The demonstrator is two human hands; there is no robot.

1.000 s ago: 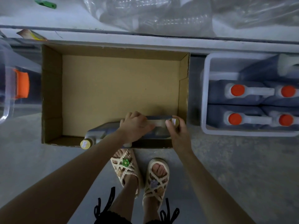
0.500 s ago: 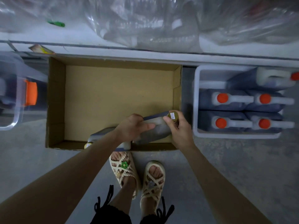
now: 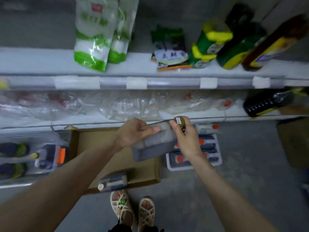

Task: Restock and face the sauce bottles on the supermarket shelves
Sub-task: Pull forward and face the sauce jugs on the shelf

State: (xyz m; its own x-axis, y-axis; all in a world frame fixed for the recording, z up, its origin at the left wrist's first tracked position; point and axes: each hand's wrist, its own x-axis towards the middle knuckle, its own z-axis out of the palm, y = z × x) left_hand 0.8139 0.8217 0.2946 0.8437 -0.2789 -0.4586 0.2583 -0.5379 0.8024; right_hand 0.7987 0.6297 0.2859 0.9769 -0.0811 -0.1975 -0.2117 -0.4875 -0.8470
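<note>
One bottle (image 3: 155,144) up; second bottle (image 3: 113,182) below.

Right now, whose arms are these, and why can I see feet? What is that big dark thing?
There is no robot here. The camera sits on a person's head and looks down, so you see their own arms and sandalled feet. Their left hand grips the top of a big dark plastic sauce jug. Their right hand holds its neck under the gold cap. On the floor are an open brown cardboard box with a second jug lying inside, and a white plastic crate of orange-capped jugs. Above, a grey shelf holds green-and-white bags.
</note>
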